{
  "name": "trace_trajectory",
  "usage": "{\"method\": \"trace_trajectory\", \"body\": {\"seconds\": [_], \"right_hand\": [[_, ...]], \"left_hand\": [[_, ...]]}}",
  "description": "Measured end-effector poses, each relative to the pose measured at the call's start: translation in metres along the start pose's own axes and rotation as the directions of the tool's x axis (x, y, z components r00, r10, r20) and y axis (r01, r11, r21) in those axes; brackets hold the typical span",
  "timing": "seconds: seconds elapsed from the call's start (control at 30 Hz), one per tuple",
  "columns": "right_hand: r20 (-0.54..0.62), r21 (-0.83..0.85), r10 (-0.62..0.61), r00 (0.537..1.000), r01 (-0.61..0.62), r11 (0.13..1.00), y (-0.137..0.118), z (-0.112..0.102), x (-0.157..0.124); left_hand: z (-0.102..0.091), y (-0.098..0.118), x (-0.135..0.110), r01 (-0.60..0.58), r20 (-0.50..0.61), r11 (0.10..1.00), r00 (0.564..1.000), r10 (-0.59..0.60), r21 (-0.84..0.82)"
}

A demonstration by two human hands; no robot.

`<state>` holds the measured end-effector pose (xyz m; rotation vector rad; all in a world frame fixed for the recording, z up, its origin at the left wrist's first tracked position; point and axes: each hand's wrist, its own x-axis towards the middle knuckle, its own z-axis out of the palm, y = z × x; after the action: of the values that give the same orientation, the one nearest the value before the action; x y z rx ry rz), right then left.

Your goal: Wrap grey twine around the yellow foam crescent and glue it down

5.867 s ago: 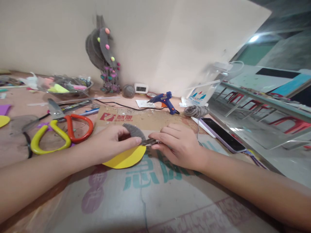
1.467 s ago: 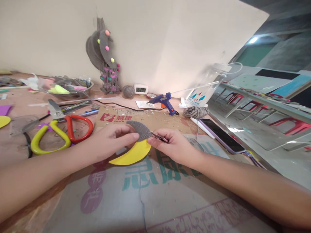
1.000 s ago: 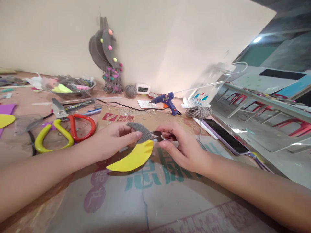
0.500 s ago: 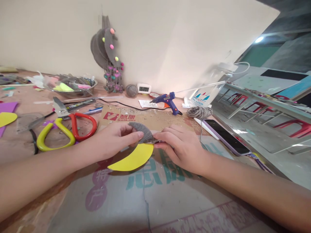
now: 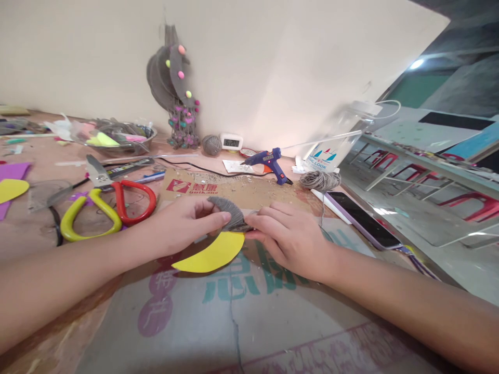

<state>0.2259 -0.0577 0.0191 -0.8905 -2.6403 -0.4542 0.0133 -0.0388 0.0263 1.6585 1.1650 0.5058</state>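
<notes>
A yellow crescent (image 5: 212,255) has its upper part wrapped in grey yarn (image 5: 229,212), while its lower part is bare. My left hand (image 5: 195,221) pinches the wrapped part, thumb on the near face and fingers behind. At the right edge of the wrapping, my right hand (image 5: 284,234) is closed with thumb and forefinger on the grey yarn. Its other fingers are curled and partly hidden. From behind the right hand a strand runs toward a grey yarn ball (image 5: 320,181).
Scissors (image 5: 99,202) with yellow and red handles lie left of my hands. A blue glue gun (image 5: 273,163) stands behind them on cardboard (image 5: 230,189). At right lies a phone (image 5: 364,219); a clear bottle (image 5: 335,135) stands at the back. A grey crescent ornament (image 5: 171,83) hangs on the wall.
Both hands stay nearly in place on the crescent. The right fingertips have shifted very slightly at the wrapping's edge, and the crescent's lower tip sits marginally higher.
</notes>
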Motion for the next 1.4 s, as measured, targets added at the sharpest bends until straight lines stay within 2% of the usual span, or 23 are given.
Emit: {"method": "trace_trajectory", "body": {"seconds": [0.37, 0.7, 0.97, 1.13, 1.4], "right_hand": [[-0.038, -0.004, -0.03, 0.999, 0.03, 1.0, -0.0001, -0.0022, 0.0], [-0.085, 0.047, 0.018, 0.996, -0.014, 0.999, 0.0002, -0.0011, -0.0001], [-0.058, 0.037, 0.007, 0.998, -0.005, 0.999, -0.0033, -0.0027, 0.0014], [-0.101, 0.023, 0.014, 0.995, -0.012, 1.0, -0.0049, -0.0038, 0.0022], [-0.063, -0.019, -0.037, 0.997, 0.035, 0.999, -0.0016, -0.0009, 0.0013]], "left_hand": [[-0.0004, -0.001, 0.001, -0.004, 0.025, 1.0, 1.0, 0.004, -0.013], [0.0, -0.0006, 0.0008, -0.011, 0.004, 1.0, 1.0, 0.011, 0.001], [0.0, -0.001, -0.0002, -0.027, -0.013, 0.999, 1.0, 0.028, 0.026], [-0.0002, -0.0019, 0.0007, -0.006, 0.021, 1.0, 1.0, 0.006, -0.006], [-0.0005, -0.0037, 0.0016, -0.015, 0.05, 0.999, 0.999, 0.016, -0.03]]}}
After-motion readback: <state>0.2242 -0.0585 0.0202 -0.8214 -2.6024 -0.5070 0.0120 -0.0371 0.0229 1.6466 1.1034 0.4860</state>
